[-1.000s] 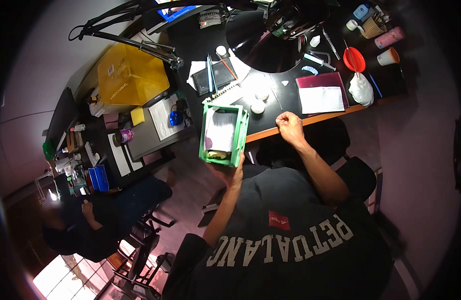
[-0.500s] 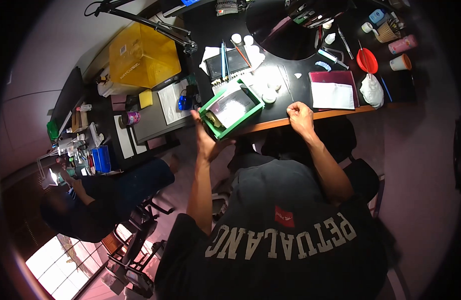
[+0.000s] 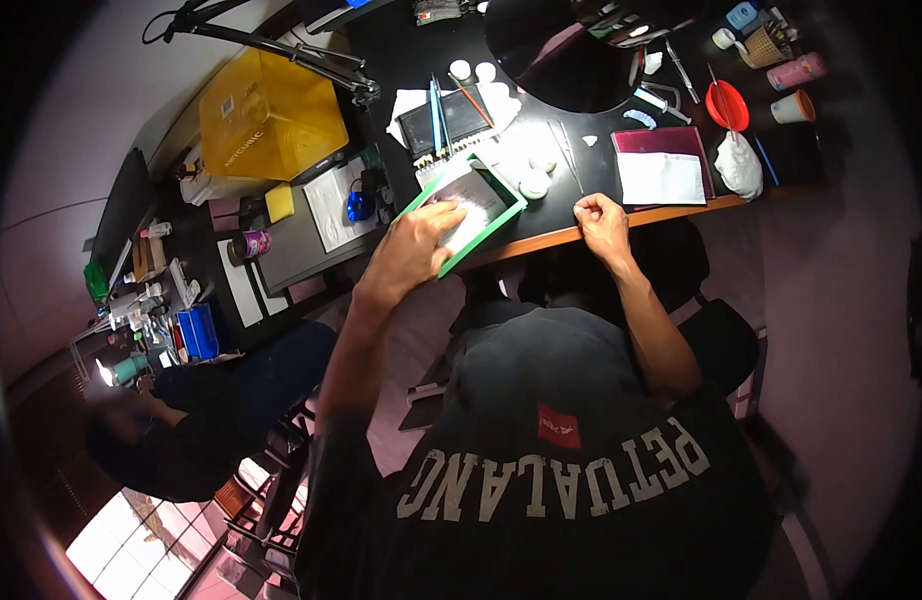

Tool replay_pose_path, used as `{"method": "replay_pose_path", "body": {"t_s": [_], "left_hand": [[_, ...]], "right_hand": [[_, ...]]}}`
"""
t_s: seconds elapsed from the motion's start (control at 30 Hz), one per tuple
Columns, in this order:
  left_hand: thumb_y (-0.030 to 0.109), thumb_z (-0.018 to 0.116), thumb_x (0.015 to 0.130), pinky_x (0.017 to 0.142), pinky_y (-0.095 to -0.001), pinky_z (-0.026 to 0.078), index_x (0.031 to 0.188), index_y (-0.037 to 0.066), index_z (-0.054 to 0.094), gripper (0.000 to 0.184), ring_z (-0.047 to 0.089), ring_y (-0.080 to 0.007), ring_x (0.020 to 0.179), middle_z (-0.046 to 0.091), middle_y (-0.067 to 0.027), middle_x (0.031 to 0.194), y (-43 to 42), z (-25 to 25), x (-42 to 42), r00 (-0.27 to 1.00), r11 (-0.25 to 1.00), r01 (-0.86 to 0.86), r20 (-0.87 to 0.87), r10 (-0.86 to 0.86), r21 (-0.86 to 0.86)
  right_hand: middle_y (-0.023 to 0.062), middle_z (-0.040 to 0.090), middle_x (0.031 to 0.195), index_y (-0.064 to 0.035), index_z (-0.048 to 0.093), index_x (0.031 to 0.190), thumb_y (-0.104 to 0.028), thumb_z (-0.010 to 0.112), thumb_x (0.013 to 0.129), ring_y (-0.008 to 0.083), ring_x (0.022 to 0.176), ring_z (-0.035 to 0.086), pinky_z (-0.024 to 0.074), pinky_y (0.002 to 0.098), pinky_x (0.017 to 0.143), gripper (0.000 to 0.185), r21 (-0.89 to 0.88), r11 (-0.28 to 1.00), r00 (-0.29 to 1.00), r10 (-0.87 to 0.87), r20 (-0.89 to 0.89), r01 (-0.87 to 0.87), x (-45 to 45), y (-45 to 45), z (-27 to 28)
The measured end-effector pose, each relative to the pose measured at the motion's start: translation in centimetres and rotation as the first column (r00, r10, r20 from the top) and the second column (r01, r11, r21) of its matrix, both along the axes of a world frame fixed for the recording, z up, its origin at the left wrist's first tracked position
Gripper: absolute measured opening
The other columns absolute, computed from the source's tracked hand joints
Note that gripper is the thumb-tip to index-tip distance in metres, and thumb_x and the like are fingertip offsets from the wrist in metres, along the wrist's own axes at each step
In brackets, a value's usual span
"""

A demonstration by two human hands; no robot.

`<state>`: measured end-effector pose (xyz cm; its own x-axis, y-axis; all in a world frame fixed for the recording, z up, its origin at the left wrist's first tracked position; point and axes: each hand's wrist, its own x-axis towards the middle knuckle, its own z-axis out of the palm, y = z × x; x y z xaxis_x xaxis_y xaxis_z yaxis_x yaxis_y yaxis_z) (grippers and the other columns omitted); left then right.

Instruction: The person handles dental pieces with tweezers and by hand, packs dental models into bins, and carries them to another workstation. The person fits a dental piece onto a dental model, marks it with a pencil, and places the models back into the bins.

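Note:
My left hand (image 3: 409, 252) is over the near-left end of a green open box (image 3: 481, 232), with its fingers stretched across a printed sheet (image 3: 473, 196) inside it and the thumb apart, near the box's front side. The hand hides the box's left corner. At the wooden table edge rests my right hand (image 3: 603, 224), thumb and fingertips pinched together; anything between them is too small to make out. Just beyond its fingertips lies a thin metal tool (image 3: 571, 155). Small white round jars (image 3: 534, 183) stand beside the box.
Right of my right hand are a white cloth (image 3: 663, 178) on a dark red folder (image 3: 693, 150), a red bowl (image 3: 727, 106) and a white bundle (image 3: 739, 166). Brushes (image 3: 437, 120) lie behind the box. A yellow cover (image 3: 271, 115) stands left. A co-worker (image 3: 196, 425) sits at far left.
My left hand has gone from holding the box's outer left side to reaching over its top with the fingers inside. My right hand has stayed at the table edge, still pinched.

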<state>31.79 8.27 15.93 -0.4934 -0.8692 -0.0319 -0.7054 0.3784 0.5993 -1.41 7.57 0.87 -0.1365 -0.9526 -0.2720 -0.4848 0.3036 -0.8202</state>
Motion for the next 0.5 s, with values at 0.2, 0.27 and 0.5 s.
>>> {"method": "replay_pose_path", "body": {"t_s": [0.2,0.27,0.5], "left_hand": [[-0.004,0.071,0.078,0.097,-0.0408,0.055,0.123,0.003,0.067,0.046,0.070,-0.0352,0.108,0.070,-0.0187,0.121,-0.3,-0.1,0.1,0.994,0.998,0.025,0.112,-0.019,-0.052],[-0.005,0.067,0.082,0.089,-0.0397,0.058,0.121,0.003,0.065,0.041,0.073,-0.0332,0.101,0.073,-0.0184,0.113,-0.3,0.1,0.9,0.998,0.996,-0.010,0.053,0.015,-0.086],[-0.013,0.052,0.088,0.075,-0.0385,0.054,0.113,0.002,0.058,0.030,0.069,-0.0351,0.082,0.066,-0.0171,0.094,1.7,2.3,1.5,0.830,0.863,-0.502,-0.310,0.463,-0.056]], "right_hand": [[0.0008,0.062,0.069,-0.0026,0.073,0.093,-0.014,0.073,0.089,0.0096,0.064,0.055,0.0481,0.0281,0.063,0.012,0.008,1.000,1.000,-0.003,-0.011,0.003,-0.1,0.0,-0.4],[0.0032,0.065,0.070,-0.0031,0.074,0.093,-0.016,0.073,0.088,0.0117,0.064,0.059,0.0504,0.0300,0.065,0.013,0.011,1.000,1.000,-0.009,-0.003,0.009,0.0,-0.2,-0.5],[0.0022,0.064,0.069,-0.0027,0.074,0.092,-0.014,0.073,0.088,0.0104,0.063,0.057,0.0497,0.0288,0.065,0.012,0.042,0.999,0.999,-0.029,0.022,0.028,-0.1,-0.1,-0.7]]}}
